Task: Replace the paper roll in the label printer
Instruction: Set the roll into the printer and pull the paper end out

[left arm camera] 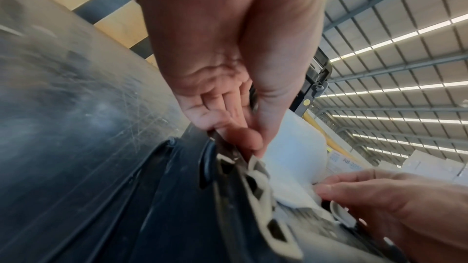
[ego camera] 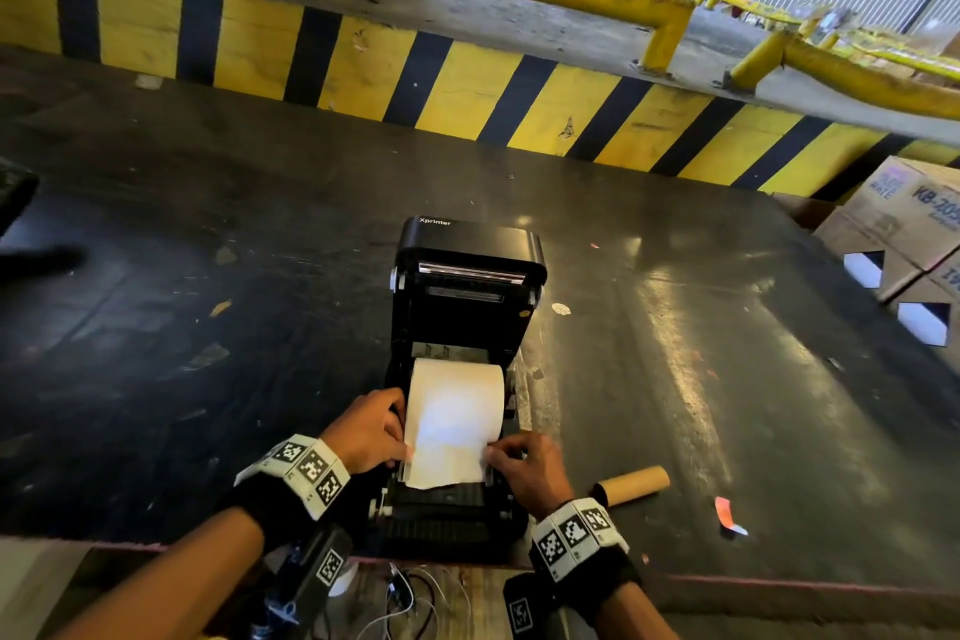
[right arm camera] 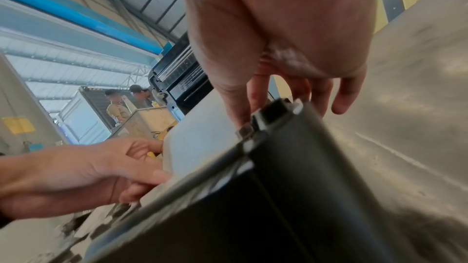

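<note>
Head view shows the new roll (ego camera: 457, 382) already seated in the open printer (ego camera: 462, 307), with its loose paper (ego camera: 449, 452) drawn forward over the front feed path. Your left hand (ego camera: 369, 431) pinches the paper's left edge and your right hand (ego camera: 524, 465) pinches the right edge, fingers (left arm camera: 249, 139) curled onto the sheet beside the pale guide (left arm camera: 258, 183). Keep both pinches level so the sheet runs square; a skewed lead would likely jam or print crooked. Pull only until the torn front edge clears the front of the printer, and keep the paper flat between the side guides rather than riding over them. Judging by how things lie, closing the lid (ego camera: 467, 250) comes next, so hold the paper taut with one hand while the other frees itself. The spent core (ego camera: 631, 483) lies on the surface (ego camera: 701, 353) just right of the printer, clear of your work.
</note>
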